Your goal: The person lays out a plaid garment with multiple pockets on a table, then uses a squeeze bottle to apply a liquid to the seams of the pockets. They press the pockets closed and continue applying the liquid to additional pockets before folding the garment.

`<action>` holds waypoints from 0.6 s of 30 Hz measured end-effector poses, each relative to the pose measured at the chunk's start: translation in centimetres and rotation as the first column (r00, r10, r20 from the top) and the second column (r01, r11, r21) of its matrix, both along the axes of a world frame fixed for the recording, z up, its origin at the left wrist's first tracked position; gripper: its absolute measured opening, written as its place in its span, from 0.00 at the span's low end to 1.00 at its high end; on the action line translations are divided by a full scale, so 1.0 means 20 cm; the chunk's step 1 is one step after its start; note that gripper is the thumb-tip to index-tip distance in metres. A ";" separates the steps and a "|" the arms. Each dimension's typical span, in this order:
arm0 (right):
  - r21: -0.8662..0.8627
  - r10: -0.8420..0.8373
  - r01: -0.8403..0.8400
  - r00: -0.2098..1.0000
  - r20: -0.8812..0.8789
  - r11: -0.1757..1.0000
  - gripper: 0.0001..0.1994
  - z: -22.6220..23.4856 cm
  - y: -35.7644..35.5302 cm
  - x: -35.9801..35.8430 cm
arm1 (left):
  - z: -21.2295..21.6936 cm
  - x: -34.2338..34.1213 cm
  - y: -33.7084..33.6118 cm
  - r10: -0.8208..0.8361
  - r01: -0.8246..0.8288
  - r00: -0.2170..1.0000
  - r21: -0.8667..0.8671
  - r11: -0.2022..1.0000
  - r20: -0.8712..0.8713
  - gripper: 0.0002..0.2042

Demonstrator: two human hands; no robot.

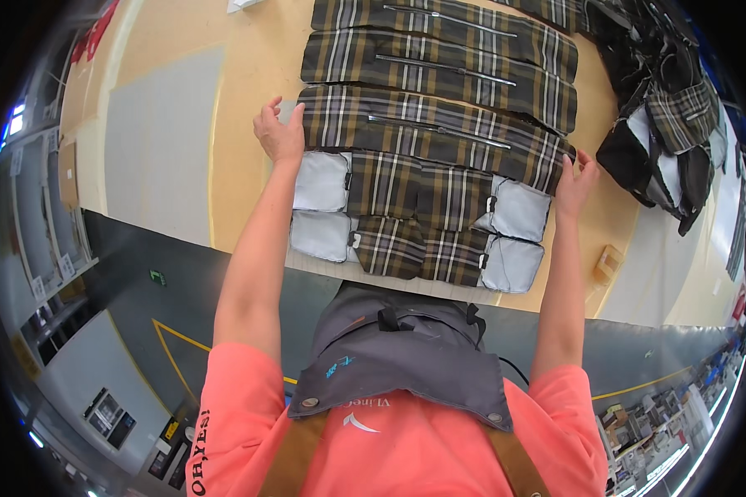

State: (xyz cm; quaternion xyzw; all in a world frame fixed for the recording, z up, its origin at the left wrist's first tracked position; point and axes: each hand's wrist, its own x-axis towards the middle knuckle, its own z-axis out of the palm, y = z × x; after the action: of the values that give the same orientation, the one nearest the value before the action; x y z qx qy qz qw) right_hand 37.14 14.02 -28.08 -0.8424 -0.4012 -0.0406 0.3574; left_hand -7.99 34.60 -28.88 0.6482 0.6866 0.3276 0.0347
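Observation:
A plaid fabric panel with a dark zipper across its middle lies between my hands. My left hand is at the panel's left end, its thumb against the edge and its fingers spread away over the table. At the right end, my right hand pinches the panel's corner, thumb on top and fingers at the outer edge. Nearer me lie two rows of smaller plaid pieces with silvery-white squares at their ends. Two more zippered plaid panels lie farther off, their edges close together.
A heap of black and plaid pieces lies at the table's far right. A small tan block sits near the right front. The tan table has grey sheet areas. Its front edge runs close to my waist.

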 end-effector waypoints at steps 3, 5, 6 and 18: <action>-0.032 0.194 -0.194 0.981 -0.003 0.981 0.11 0.21 0.01 -0.28 | 0.17 0.15 -0.21 -0.272 0.292 0.943 -0.083 0.953 0.190 0.15; -0.083 0.401 -0.430 0.885 -0.237 0.899 0.10 0.19 -0.05 -0.52 | 0.23 0.29 -0.44 -0.457 0.534 0.822 -0.185 0.825 0.340 0.12; -0.073 0.498 -0.533 0.825 -0.267 0.843 0.09 0.18 -0.07 -0.67 | 0.22 0.35 -0.57 -0.445 0.576 0.799 -0.299 0.761 0.405 0.11; -0.378 0.615 -0.590 0.786 -0.065 0.714 0.09 0.00 -0.13 -1.06 | 0.05 0.49 -0.85 -0.688 0.658 0.724 -0.348 0.667 0.050 0.15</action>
State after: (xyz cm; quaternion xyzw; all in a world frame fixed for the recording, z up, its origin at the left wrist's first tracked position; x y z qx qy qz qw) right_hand 15.84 11.42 -28.05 -0.7162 -0.6649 0.1285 0.1685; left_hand 1.76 17.59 -27.94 0.8525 0.4453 0.1391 0.2357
